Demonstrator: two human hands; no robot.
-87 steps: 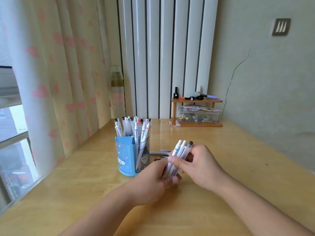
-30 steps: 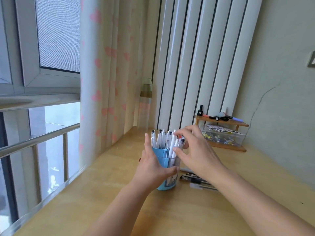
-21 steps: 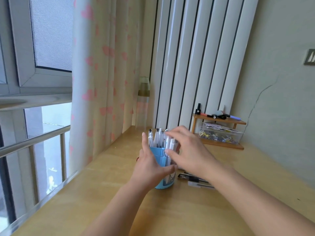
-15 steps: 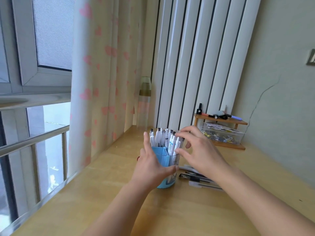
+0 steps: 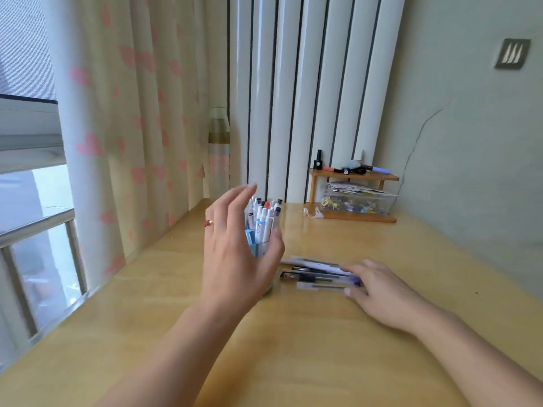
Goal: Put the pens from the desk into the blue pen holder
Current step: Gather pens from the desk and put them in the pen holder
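Left hand (image 5: 235,254): grip wide, fingers spread and raised, palm cupped in front of the blue pen holder (image 5: 250,236) without closing on it; thumb lies along the holder's right side. A ring with a red stone sits on one finger. Right hand (image 5: 382,292): flat and palm down on the bench (image 5: 323,348), grip loose and holding nothing, fingertips touching the right end of the loose pens (image 5: 318,274).

Blue pen holder: only a sliver of light-blue wall shows past the left hand, with a clear section beside it. It stands upright, left of centre on the bench, packed with standing pens (image 5: 263,218), slim white barrels with dark, blue or red caps. One barrel has a blue label; the print is too small to read.

Loose pens: a few lie side by side, flat on the bench just right of the holder, running left to right. Clear and dark barrels; motion blur hides detail.

Bench: pale yellow wood, smooth and glossy. At the far right a small wooden shelf (image 5: 354,174) carries small dark items, with a clear plastic box (image 5: 357,202) of mixed small pieces beneath it. Behind: white vertical ribbed panels (image 5: 293,98), a cream curtain (image 5: 132,113) with pink hearts at left, window (image 5: 29,201) at far left, pale green wall with a crack at right.
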